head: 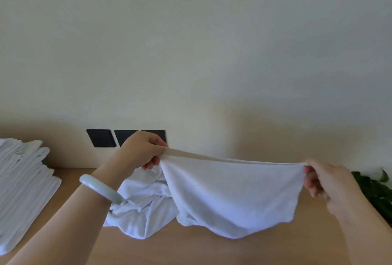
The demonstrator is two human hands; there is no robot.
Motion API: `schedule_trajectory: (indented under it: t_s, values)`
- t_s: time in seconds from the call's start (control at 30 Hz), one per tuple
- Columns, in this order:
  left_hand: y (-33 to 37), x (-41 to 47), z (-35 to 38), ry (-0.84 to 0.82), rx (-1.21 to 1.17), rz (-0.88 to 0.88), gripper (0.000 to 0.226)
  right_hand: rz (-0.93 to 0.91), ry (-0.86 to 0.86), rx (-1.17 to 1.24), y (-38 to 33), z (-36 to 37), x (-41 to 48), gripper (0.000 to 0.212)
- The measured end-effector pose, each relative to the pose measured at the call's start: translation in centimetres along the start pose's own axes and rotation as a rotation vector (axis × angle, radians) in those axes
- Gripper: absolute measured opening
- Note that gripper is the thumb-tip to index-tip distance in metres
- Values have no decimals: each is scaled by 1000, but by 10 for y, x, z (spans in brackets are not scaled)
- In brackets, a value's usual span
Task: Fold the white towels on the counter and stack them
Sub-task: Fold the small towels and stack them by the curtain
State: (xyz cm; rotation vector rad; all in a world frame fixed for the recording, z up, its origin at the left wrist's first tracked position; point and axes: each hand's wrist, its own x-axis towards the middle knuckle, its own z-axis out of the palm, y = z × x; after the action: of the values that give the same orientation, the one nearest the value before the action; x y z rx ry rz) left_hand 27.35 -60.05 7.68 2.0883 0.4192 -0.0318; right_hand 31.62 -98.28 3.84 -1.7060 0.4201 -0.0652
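One towel, left hand, right hand

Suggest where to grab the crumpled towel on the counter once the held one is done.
The crumpled towel: probably pinch its near edge from above, coming from the person's side. That flap lies flat on the counter, while the rest is bunched folds, partly hidden behind the held towel.
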Motion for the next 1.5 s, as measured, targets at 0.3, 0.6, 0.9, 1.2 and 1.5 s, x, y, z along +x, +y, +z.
schedule_trajectory:
  t_s: [0.3, 0.6, 0.9, 1.2, 1.5]
  values:
    - [13, 47, 11, -42, -216, -127, 7, 197, -64, 113, -1, 27, 50, 31]
    - [24, 11, 7, 16, -415, 42, 3, -27, -52, 103, -38, -3, 28, 31]
    - [-199, -71, 151, -131, -251, -365, 13, 518, -131, -123, 223, -18, -19, 35]
    - [-252, -106, 167, -280, -181, -474, 30, 529, -137, -715, 300, -33, -38, 45]
    - [-251, -62, 177, -400, 929, 554, 70, -424, -567, -1308, 273, 101, -59, 74]
